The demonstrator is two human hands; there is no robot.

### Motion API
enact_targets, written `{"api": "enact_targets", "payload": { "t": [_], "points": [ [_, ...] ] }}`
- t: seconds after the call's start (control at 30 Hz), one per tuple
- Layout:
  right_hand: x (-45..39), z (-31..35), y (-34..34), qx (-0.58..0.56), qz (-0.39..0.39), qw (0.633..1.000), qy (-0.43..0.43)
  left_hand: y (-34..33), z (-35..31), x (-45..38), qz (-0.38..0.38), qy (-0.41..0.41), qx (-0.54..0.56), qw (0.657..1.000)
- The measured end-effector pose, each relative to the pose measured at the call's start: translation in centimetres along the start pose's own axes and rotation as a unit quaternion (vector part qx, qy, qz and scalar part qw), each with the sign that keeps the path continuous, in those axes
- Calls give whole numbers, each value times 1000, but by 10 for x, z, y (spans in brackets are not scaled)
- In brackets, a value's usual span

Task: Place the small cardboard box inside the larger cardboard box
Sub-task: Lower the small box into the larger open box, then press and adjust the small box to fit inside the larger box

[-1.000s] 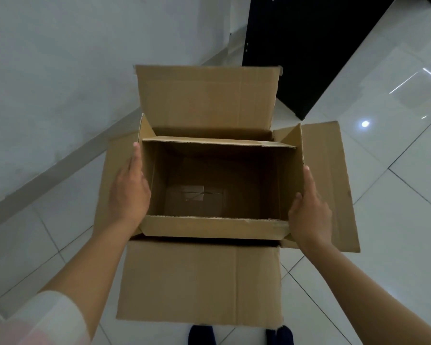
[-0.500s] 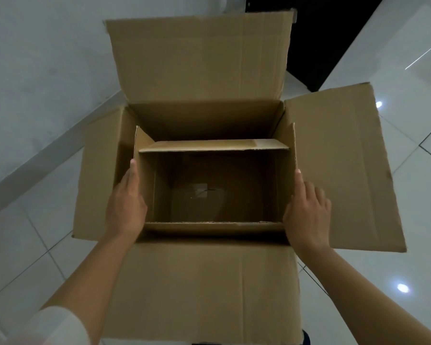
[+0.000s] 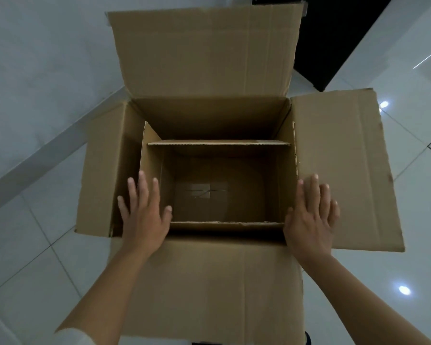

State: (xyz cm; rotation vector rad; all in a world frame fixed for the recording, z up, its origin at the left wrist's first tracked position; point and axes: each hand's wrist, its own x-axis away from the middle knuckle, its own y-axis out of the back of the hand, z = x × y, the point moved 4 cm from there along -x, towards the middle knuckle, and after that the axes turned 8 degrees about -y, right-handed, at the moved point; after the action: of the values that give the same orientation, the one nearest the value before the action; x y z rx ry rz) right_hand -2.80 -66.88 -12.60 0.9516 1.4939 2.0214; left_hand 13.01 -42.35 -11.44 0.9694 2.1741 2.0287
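Observation:
The small cardboard box point(image 3: 219, 190) sits open-topped inside the larger cardboard box point(image 3: 204, 53), whose four flaps are spread outward. Tape shows on the small box's floor. My left hand point(image 3: 143, 215) hovers over the small box's left wall with its fingers spread and holds nothing. At the right wall, my right hand point(image 3: 311, 217) is open too, fingers apart, above the larger box's right flap.
The boxes stand on a glossy white tiled floor point(image 3: 421, 195). A white wall with a grey skirting point(image 3: 35, 158) runs along the left. A black cabinet point(image 3: 334, 38) stands at the back right. A dark shoe tip point(image 3: 307, 338) shows at the bottom edge.
The small box has gone down into the larger box. Both hands have let go of its sides and now have their fingers spread. The camera has moved closer.

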Motion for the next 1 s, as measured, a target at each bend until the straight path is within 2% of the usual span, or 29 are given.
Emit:
{"api": "enact_targets", "payload": {
  "t": [0.17,0.3,0.4,0.53,0.8,1.0],
  "points": [
    [16,-6,-9,66,24,996,51,-16,-12,23,83,-55,-61,993],
    [34,-14,-6,80,42,995,40,-21,-12,39,117,-33,-40,992],
    [28,-5,3,65,32,996,48,-16,-14,38,96,-33,-32,994],
    [-1,24,20,59,0,991,121,-5,-14,24,46,-36,-26,998],
    [-53,65,24,89,54,976,193,3,-8,10,-11,-24,-16,1000],
    [-74,68,1,99,87,977,169,-8,-2,5,-13,3,-5,1000]
  ]
}}
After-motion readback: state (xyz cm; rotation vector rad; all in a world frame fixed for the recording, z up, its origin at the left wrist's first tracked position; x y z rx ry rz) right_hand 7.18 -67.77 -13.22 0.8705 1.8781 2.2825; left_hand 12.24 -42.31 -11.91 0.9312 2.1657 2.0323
